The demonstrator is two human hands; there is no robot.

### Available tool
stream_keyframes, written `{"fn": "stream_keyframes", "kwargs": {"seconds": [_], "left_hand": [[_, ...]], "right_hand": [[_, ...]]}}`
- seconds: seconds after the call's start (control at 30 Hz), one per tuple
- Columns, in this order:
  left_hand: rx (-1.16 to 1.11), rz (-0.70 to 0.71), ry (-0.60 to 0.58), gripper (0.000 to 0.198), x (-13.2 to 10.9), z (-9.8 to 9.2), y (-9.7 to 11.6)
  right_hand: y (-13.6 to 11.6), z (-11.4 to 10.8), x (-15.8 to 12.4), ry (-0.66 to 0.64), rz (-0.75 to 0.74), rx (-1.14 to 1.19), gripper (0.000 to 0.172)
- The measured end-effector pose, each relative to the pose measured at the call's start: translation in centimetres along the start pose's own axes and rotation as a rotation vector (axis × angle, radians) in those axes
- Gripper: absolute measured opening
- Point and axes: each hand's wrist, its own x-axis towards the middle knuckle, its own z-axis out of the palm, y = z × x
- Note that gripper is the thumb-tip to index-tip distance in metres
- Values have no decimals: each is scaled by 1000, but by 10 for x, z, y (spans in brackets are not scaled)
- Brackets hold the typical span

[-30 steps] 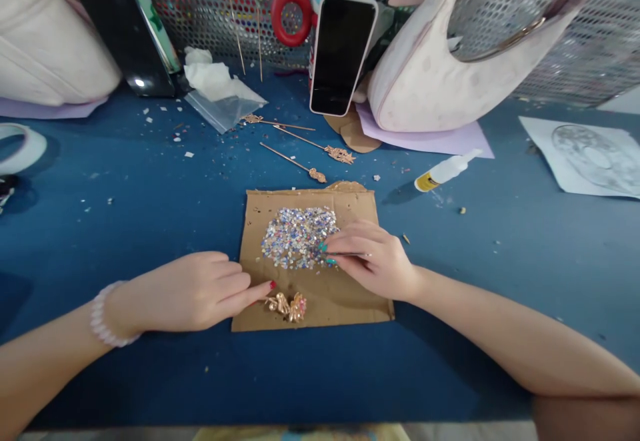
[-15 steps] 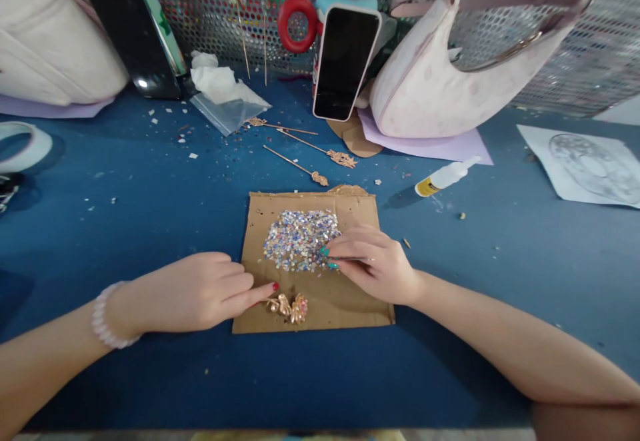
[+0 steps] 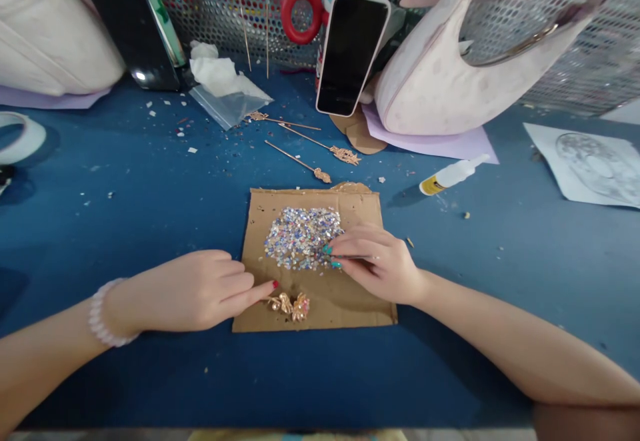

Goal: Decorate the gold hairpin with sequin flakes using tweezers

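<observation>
A cardboard sheet bears a spread of small glittering rhinestones, mostly silver and blue. On its near part lies a gold flower hairpin with a pink bloom at its right end. My left hand pinches the hairpin's stem, index finger stretched along it and the other fingers curled; the thumb is mostly hidden. At the right edge of the rhinestones, my right hand is closed on thin metal tweezers. The tips point left into the stones, and I cannot tell whether they hold one.
Several gold hairpins lie beyond the cardboard. A glue bottle lies to the right, near a printed paper. At the back stand a phone, a pale handbag and a plastic bag. Tape sits left.
The view has shifted slightly, so the objects at the back sit a little higher in the picture. Both hands keep nearly the same pose and place on the cardboard.
</observation>
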Motion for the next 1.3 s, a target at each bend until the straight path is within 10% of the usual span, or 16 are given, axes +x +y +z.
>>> {"fn": "stream_keyframes", "kwargs": {"seconds": [1.3], "left_hand": [[-14,-60,-12,35,9,-5,1]], "right_hand": [[1,-1,0,-20,10,15,15]]}}
